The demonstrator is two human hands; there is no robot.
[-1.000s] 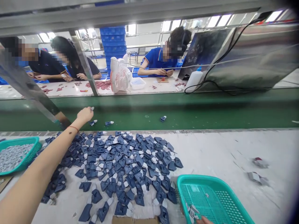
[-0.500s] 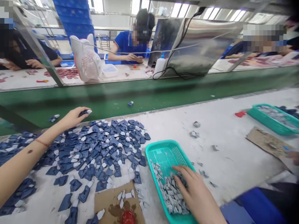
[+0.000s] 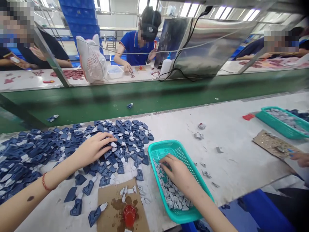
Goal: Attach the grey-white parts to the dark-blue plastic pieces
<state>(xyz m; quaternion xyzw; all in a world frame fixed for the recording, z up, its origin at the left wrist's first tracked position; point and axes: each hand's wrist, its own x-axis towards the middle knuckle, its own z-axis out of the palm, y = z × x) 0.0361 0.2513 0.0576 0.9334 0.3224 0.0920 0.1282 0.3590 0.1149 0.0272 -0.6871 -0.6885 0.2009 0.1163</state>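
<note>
My left hand (image 3: 100,146) is over the heap of dark-blue flat plastic pieces (image 3: 120,151), thumb and fingers closed around one dark-blue piece whose white tip (image 3: 113,145) shows between them. Inside the turquoise basket (image 3: 180,146), my right hand (image 3: 177,169) has its fingers curled and its thumb close to the fingertips, low over small light-grey pieces (image 3: 177,199). What those fingertips pinch, if anything, is hidden. A cardboard sheet (image 3: 106,199) lies between the heap and the basket, carrying a red cap-like dish (image 3: 129,216) and a few white pieces (image 3: 130,191).
Beyond the table runs a green belt (image 3: 154,100) with a few pieces on it. Loose grey parts (image 3: 199,136) are scattered right of the basket. Farther right are another turquoise basket (image 3: 277,124) and a co-worker's hand (image 3: 300,159). Several people sit across the belt.
My left hand has come from the green belt's edge down and right to the heap, a white-tipped piece in its fingers. My right hand has shifted up and left within the basket, fingers more curled.
</note>
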